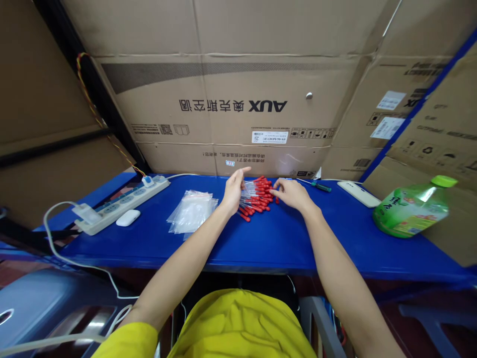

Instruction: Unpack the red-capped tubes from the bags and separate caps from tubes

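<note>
The left hand (234, 191) and right hand (293, 193) flank red-ended rods (262, 198) on a blue table (268, 243); clear bags (194, 213) lie near.

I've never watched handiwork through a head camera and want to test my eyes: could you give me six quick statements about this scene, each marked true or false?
1. The bags lie left of the red-ended sticks. True.
2. The left hand and right hand are at opposite sides of the sticks. True.
3. Both hands wear gloves. False: they are bare.
4. The bags are black. False: they are clear.
5. A bottle is at the right end of the blue table. True.
6. The bottle is between the two hands. False: it is off to their right.
</note>
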`<state>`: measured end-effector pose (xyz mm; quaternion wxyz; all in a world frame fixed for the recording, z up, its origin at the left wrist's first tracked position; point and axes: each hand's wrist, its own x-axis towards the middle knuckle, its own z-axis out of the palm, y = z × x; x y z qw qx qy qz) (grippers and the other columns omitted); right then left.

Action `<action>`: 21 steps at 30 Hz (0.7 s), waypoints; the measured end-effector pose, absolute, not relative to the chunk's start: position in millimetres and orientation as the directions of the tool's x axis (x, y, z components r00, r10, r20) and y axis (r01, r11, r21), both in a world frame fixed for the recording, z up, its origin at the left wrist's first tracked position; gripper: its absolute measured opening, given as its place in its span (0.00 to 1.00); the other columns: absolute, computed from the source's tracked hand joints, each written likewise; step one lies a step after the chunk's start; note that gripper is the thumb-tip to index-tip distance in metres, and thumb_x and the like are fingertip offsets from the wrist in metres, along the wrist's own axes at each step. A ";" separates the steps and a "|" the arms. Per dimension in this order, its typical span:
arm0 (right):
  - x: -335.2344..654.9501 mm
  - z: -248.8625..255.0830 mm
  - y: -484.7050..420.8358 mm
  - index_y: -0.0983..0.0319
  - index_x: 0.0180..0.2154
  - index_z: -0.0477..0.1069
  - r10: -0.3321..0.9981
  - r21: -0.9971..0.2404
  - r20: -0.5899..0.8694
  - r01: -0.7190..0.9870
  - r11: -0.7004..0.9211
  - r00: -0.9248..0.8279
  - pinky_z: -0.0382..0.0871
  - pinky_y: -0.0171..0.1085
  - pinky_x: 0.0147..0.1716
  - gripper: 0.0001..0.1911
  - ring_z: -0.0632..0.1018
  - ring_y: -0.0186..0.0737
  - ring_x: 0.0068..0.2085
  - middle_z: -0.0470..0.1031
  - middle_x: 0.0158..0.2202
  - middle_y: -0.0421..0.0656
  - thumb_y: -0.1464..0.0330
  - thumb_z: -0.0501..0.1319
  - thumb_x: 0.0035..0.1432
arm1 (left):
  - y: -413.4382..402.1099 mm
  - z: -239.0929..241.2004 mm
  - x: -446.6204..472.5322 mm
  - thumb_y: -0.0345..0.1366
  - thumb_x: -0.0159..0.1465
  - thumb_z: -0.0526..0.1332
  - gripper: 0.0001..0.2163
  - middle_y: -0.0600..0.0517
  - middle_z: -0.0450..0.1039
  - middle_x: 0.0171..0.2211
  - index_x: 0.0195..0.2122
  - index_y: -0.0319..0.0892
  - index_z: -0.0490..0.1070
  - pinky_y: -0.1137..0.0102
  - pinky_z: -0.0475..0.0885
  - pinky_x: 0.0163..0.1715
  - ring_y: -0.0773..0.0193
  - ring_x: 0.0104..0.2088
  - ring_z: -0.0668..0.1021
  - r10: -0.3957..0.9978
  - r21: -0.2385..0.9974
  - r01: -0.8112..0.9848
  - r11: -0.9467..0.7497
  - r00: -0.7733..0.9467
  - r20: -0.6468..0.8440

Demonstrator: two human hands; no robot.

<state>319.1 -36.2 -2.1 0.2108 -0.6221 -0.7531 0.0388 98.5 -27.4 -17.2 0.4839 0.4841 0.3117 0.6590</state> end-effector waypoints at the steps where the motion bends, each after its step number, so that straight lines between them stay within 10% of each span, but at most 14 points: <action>1: 315.0 -0.4 -37.2 0.57 0.42 0.78 0.924 -0.383 0.333 0.868 0.315 -0.188 0.65 0.37 0.34 0.13 0.80 0.42 0.35 0.82 0.33 0.42 0.55 0.63 0.66 | -27.8 -17.2 98.6 0.50 0.70 0.63 0.15 0.55 0.62 0.24 0.47 0.47 0.82 0.72 0.64 0.30 0.66 0.26 0.65 0.931 0.875 -0.328 -0.355 -0.044 0.361; 6: 290.9 -1.4 -41.6 0.57 0.46 0.77 0.805 -0.535 0.473 0.609 0.585 -0.358 0.67 0.36 0.36 0.14 0.79 0.39 0.34 0.84 0.39 0.41 0.56 0.59 0.70 | -30.6 -15.1 99.1 0.48 0.69 0.63 0.15 0.53 0.69 0.26 0.41 0.43 0.83 0.71 0.67 0.33 0.65 0.29 0.71 0.898 0.877 -0.257 -0.406 0.066 0.436; 16: 283.1 -0.8 -47.6 0.61 0.35 0.78 0.793 -0.539 0.470 0.585 0.606 -0.387 0.61 0.34 0.32 0.14 0.74 0.36 0.28 0.79 0.28 0.40 0.61 0.60 0.69 | -23.4 -1.1 73.6 0.53 0.70 0.59 0.21 0.50 0.75 0.30 0.42 0.40 0.81 0.71 0.68 0.32 0.64 0.31 0.74 0.870 0.890 -0.006 -0.455 0.210 0.446; 21: 268.1 -1.4 -62.3 0.61 0.32 0.81 0.755 -0.509 0.246 0.582 0.634 -0.608 0.58 0.33 0.30 0.12 0.73 0.34 0.27 0.78 0.26 0.39 0.62 0.64 0.66 | -14.0 4.0 42.8 0.49 0.75 0.49 0.22 0.51 0.76 0.28 0.41 0.43 0.80 0.70 0.67 0.35 0.62 0.31 0.76 0.862 0.807 0.441 -0.393 -0.130 0.490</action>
